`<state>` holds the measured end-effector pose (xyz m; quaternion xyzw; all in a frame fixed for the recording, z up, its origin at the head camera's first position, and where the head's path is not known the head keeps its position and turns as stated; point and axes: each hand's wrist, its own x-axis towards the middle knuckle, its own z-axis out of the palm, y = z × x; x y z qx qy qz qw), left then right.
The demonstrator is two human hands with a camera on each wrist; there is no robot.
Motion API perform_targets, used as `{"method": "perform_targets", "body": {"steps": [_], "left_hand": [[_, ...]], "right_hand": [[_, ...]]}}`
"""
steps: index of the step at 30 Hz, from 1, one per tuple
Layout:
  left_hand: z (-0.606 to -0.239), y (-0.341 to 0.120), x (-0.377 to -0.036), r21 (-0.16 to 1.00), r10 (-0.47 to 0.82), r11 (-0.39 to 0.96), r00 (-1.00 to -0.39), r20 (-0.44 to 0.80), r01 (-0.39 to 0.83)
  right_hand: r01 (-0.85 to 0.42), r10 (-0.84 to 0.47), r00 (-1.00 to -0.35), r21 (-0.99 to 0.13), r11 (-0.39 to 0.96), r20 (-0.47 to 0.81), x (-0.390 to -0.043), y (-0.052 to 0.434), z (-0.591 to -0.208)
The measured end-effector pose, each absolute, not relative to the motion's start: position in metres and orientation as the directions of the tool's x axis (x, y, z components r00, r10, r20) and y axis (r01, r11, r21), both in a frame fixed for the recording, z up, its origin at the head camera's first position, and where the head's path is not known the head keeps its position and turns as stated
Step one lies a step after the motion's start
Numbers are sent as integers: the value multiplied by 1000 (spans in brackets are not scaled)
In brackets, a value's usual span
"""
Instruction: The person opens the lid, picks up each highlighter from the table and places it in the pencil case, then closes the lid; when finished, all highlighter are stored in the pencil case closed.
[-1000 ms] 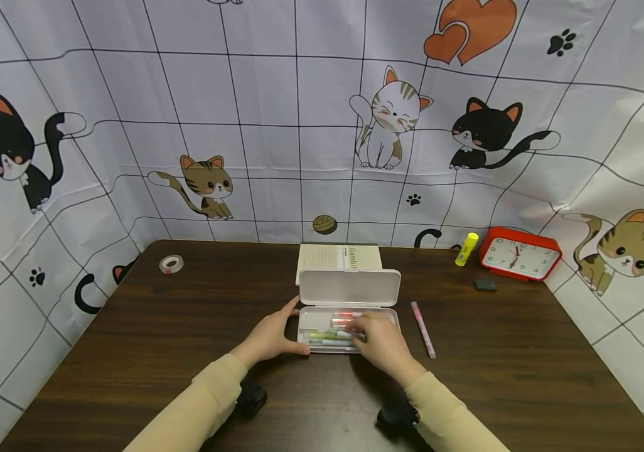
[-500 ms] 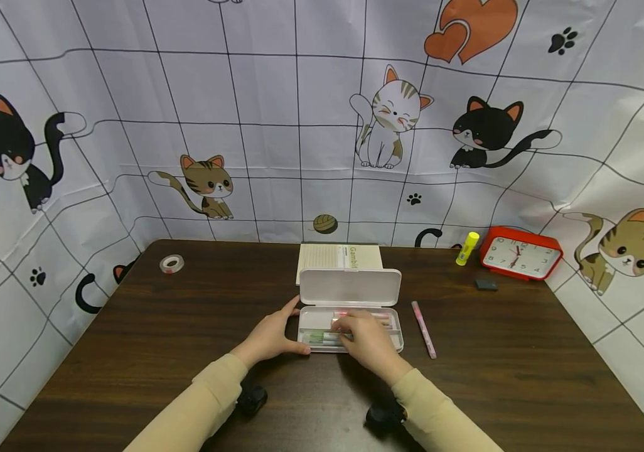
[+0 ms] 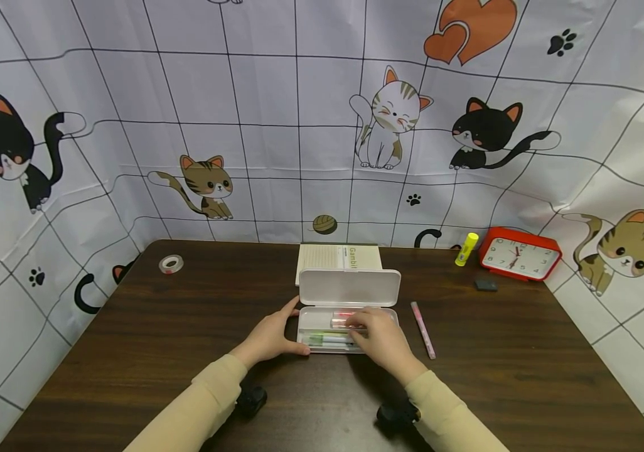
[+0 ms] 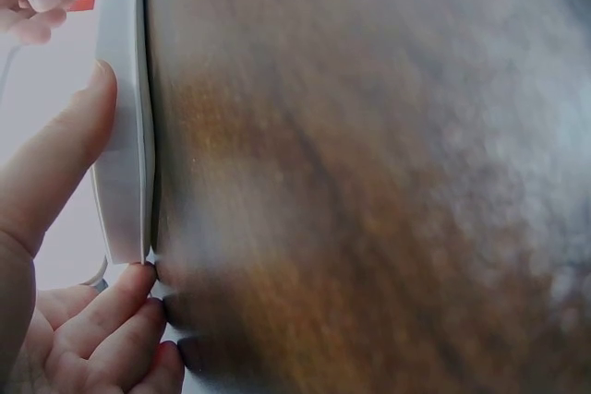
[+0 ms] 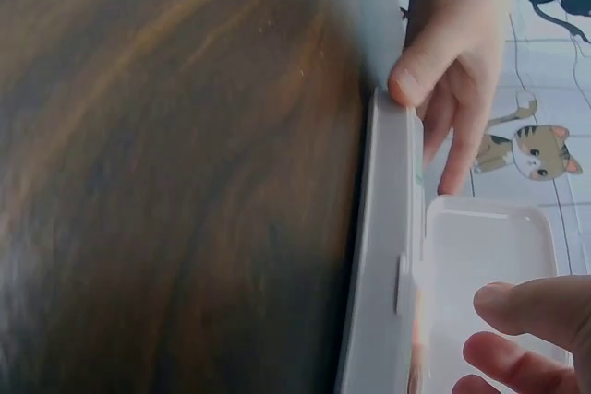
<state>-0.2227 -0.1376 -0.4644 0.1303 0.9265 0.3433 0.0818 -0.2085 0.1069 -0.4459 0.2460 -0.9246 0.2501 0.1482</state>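
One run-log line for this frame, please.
left hand: steadies open pencil case | right hand: fingers among pens inside | pink pen: on table

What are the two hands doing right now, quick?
Left hand: open, straight fingers steady the pencil case at its left end.
Right hand: inside the case over the pens; its grip cannot be told.
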Motion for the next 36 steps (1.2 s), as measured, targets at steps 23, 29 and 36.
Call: {"method": "perform_targets", "body": {"steps": [23,29,36], "left_hand": [[-468,-138,-224,651,304,731,-951,-46,203],[-466,-138,-222,646,300,736,-953,-43,202],[-467,-138,-222,647,309,735,-950,-53,203]], "right_hand": [[-392,-255,-905,-436,810,340,-209,155,-446],[-333,-215,-931,-447,830,294,-209,173,-446],[-285,-169,-945,-457,842,279,-209,200,-448]]}}
